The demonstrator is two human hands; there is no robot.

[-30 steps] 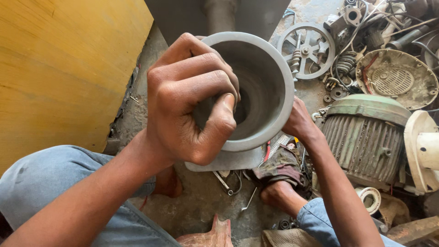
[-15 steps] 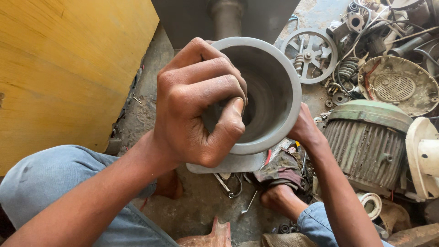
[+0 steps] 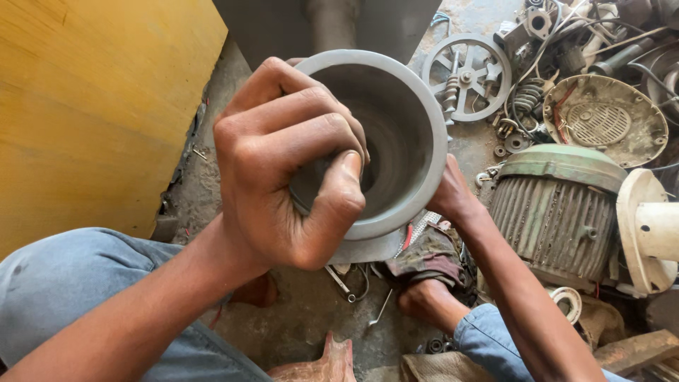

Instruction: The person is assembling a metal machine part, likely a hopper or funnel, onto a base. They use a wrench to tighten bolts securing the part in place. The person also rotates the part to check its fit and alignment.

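A grey bell-shaped metal housing (image 3: 424, 127) stands upright in front of me, its wide mouth facing up and its flat base (image 3: 368, 249) on the ground. My left hand (image 3: 283, 163) is clenched over the near left rim, with the thumb pressed against the inner wall. Whether anything small is in that fist cannot be told. My right hand (image 3: 456, 198) holds the outside of the housing on the right, mostly hidden behind the rim.
A yellow board (image 3: 92, 106) stands at the left. To the right lie a green ribbed motor body (image 3: 559, 212), a white end piece (image 3: 647, 226), a round vented cover (image 3: 605, 120), a spoked wheel (image 3: 467, 67) and springs (image 3: 527, 95). A dirty rag (image 3: 428, 255) and my foot (image 3: 424, 301) are below.
Both hands keep their hold on the housing. My left fist has shifted slightly along the rim and the thumb sits a little deeper inside; the view has drifted slightly.
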